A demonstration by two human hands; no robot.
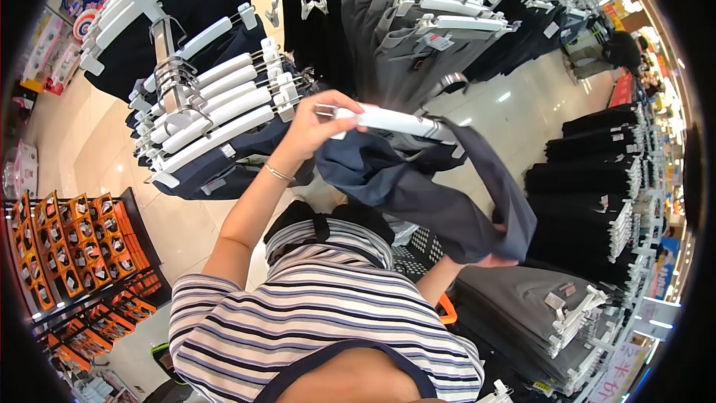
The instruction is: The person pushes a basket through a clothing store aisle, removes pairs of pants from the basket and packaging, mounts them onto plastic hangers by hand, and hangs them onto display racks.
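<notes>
The pale tiled floor spreads around you, glossy under the lights. On your left stands a metal clothes rack, its white hangers lined up in a tight row with navy and black trousers below them. Ahead hangs a row of grey trousers; to your right runs a long row of black trousers, with a stack of darker grey trousers just nearer to you. Low on your left is a display stand of orange packs. Far off at the upper right, another person is in dark clothing.

Your striped shirt fills the lower middle. Above it, in front of you, is the pair of dark blue-grey trousers, raised between your two hands and sagging in loose folds. A black basket with an orange handle sits partly hidden beneath them, near your right forearm.

Your left hand pinches one end of the white hanger, thumb and fingers pressed together on it. Your right hand touches the far, lower part of the trousers; cloth covers most of it, so you cannot tell how its fingers are set. A thin bracelet circles your left wrist.
</notes>
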